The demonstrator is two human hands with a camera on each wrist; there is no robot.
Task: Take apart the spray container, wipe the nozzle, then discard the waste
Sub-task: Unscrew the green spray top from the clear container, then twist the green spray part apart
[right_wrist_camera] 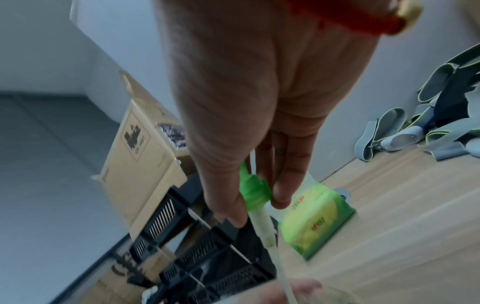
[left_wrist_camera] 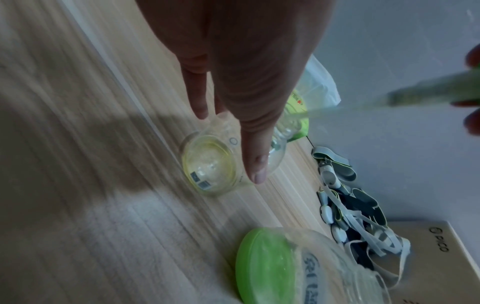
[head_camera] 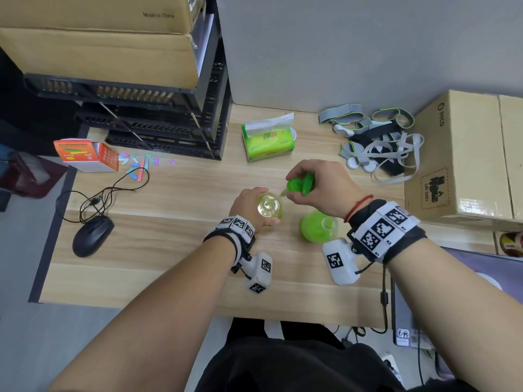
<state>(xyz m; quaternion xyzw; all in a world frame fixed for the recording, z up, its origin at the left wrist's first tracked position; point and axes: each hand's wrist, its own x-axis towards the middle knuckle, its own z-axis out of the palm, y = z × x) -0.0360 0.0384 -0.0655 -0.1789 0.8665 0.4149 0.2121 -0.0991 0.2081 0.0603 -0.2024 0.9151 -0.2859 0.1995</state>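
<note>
A clear spray bottle with yellowish liquid stands on the wooden table. My left hand grips the bottle's body from the left. The green spray nozzle is off the bottle, held tilted just above and right of the mouth. My right hand pinches the nozzle between thumb and fingers. Its pale dip tube slants down toward the bottle's open mouth. A green tissue pack lies behind the hands, a tissue sticking out.
A second bottle with a green base stands right of the clear one, under my right wrist. Grey straps and a cardboard box fill the right side. A black mouse with its cable lies left; black crates stand at the back left.
</note>
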